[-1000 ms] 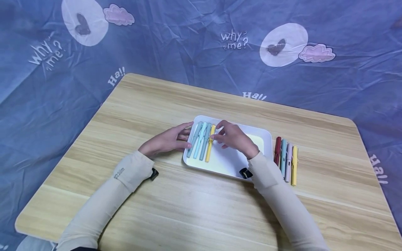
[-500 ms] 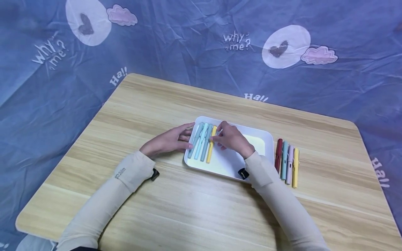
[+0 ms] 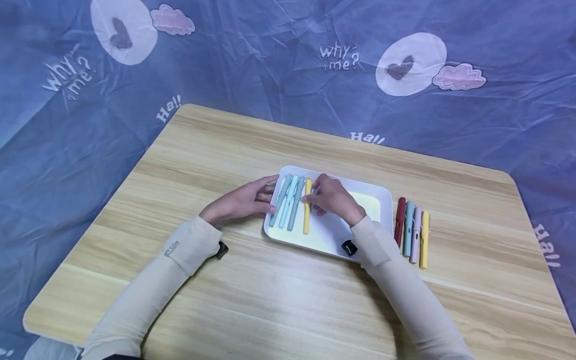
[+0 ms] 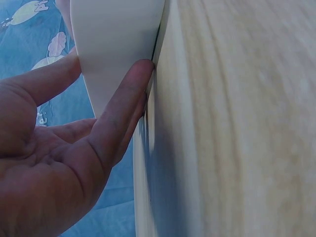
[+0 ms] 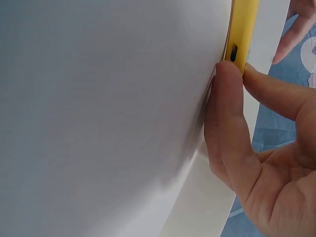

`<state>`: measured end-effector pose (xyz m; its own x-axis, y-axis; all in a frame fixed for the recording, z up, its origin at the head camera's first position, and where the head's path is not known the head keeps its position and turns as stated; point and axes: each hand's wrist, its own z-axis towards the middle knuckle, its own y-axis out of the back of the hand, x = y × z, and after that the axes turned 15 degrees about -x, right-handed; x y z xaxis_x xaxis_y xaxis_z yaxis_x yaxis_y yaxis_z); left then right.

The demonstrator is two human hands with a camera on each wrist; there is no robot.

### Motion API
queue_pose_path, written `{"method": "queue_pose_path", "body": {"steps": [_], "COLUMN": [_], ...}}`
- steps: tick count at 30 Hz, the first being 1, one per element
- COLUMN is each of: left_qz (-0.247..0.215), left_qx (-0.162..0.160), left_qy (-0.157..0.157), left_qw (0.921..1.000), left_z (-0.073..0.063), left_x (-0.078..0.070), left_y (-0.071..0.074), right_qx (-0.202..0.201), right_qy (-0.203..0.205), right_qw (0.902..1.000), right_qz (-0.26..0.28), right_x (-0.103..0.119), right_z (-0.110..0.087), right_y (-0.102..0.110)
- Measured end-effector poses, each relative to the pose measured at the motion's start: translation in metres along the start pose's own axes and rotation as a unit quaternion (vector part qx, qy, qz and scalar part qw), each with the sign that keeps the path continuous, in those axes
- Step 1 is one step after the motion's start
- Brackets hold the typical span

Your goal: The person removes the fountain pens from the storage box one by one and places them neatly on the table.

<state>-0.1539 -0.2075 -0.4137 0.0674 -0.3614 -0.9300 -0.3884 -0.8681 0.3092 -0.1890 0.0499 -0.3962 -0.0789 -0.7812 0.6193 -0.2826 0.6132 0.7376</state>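
Note:
A white tray (image 3: 328, 235) lies on the table with capped pens in it. My right hand (image 3: 335, 200) pinches a yellow pen (image 3: 307, 215) between thumb and fingertips; in the right wrist view the yellow pen (image 5: 243, 27) shows a dark slot in its barrel. To its left, three bluish-green pens lie side by side: a grey-teal pen (image 3: 280, 202), a pale aqua pen (image 3: 288, 202) and another grey-teal pen (image 3: 295, 205). My left hand (image 3: 240, 201) rests against the tray's left end, its thumb over the rim and its fairly straight fingers touching the outer wall (image 4: 118, 29).
Right of the tray, a dark red pen (image 3: 399, 220), a teal pen (image 3: 408, 230), a lilac pen (image 3: 415, 235) and a second yellow pen (image 3: 424, 240) lie in a row on the wooden table (image 3: 288, 305). A blue printed cloth (image 3: 270, 65) hangs behind.
The yellow pen in my right hand has moved slightly right and turned straighter, leaving a gap beside the bluish-green pens. The left hand stays at the tray's left end.

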Motion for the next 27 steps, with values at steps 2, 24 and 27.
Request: {"method": "queue_pose_path", "body": {"steps": [2, 24, 27], "left_qz": [-0.001, -0.008, -0.008], "left_qx": [-0.001, -0.005, -0.005], "left_qy": [0.000, 0.006, 0.007], "left_qw": [1.0000, 0.9999, 0.9999], "left_z": [0.0001, -0.0009, -0.0011], "left_x": [0.0004, 0.0002, 0.0003], "left_y": [0.0003, -0.0004, -0.0003], "right_qx": [0.002, 0.005, 0.003], "right_qy": [0.000, 0.005, 0.008], "right_qw": [1.0000, 1.0000, 1.0000], "right_qz": [0.003, -0.006, -0.001], "right_x": [-0.0006, -0.0042, -0.0046], "right_z": [-0.0005, 0.0001, -0.0003], "right_y": [0.0010, 0.0022, 0.0028]}}
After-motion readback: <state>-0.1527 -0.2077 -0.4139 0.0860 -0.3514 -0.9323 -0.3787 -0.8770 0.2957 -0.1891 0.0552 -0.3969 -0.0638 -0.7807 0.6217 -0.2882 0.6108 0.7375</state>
